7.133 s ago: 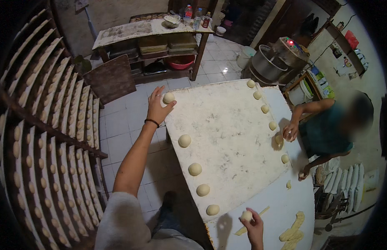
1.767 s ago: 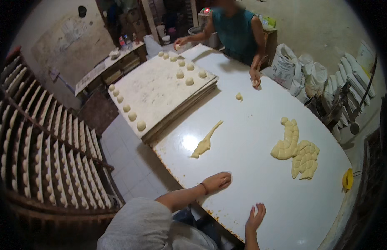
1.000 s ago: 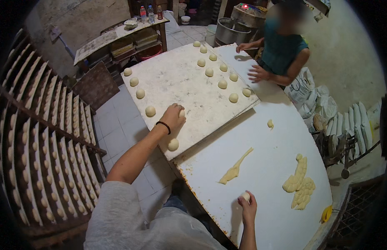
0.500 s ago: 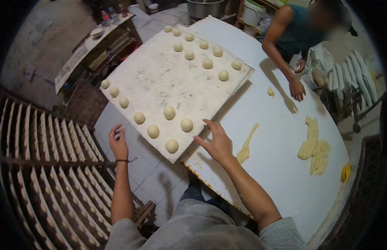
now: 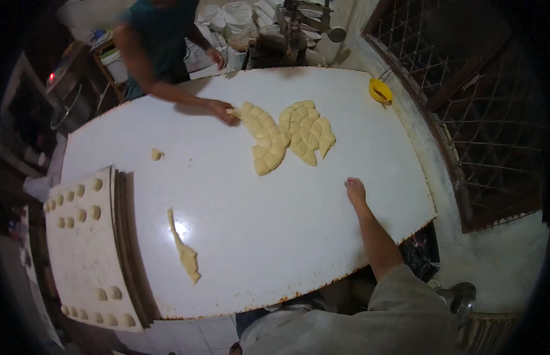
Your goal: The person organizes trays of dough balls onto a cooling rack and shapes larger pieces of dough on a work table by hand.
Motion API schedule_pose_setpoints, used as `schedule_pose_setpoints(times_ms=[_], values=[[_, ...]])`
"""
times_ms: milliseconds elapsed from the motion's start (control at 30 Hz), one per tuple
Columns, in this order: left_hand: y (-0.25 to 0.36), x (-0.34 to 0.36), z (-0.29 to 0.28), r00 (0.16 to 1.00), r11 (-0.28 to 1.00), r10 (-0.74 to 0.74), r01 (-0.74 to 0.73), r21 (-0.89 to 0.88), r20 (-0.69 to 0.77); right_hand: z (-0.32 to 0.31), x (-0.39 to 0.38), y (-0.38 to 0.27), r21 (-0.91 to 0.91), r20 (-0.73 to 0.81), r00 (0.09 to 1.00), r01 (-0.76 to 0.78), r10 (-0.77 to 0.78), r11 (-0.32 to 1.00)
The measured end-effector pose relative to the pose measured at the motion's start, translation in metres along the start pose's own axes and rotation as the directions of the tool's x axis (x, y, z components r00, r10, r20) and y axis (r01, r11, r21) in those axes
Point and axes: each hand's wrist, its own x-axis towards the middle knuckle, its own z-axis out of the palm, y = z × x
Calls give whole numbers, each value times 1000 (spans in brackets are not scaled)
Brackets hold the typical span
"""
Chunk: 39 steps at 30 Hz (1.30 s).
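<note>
My right hand (image 5: pixel 354 189) is over the white table (image 5: pixel 292 219), fingers curled closed, below two scored slabs of pale dough (image 5: pixel 266 142) (image 5: pixel 304 130); whatever it may hold is hidden. My left hand is out of view. A co-worker's hand (image 5: pixel 223 111) grips the upper end of the left slab. A thin dough strip (image 5: pixel 186 254) and a small lump (image 5: pixel 156 154) lie separately. At the left, a stack of floured boards (image 5: pixel 76 248) carries several dough balls (image 5: pixel 96 184).
A yellow bowl-like utensil (image 5: pixel 380 90) is at the table's upper right edge. The co-worker (image 5: pixel 153 44) stands across the table, near sacks (image 5: pixel 238 16) and a mixer (image 5: pixel 71 100). A metal window grille (image 5: pixel 464 118) lines the right wall.
The view has swung right. My left hand has left view; my right hand has left the board's corner and curled closed. The co-worker's hand has reached the dough slab.
</note>
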Motion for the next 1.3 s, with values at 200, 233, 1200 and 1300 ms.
schedule_pose_setpoints(times_ms=[200, 233, 1200, 1300], values=[[27, -62, 43, 982, 987, 135, -122, 105, -130, 58, 148, -160, 89, 124, 992, -3, -8, 996], [30, -63, 55, 979, 984, 148, -131, 125, -139, 64, 147, -176, 84, 92, 996, -29, 22, 996], [239, -91, 224, 511, 173, 695, -802, 572, 506, -79, -246, -74, 314, 301, 907, 197, -295, 929], [232, -66, 221, 181, -252, 730, -824, 507, 658, -73, -239, -110, 281, 152, 871, 414, -466, 866]])
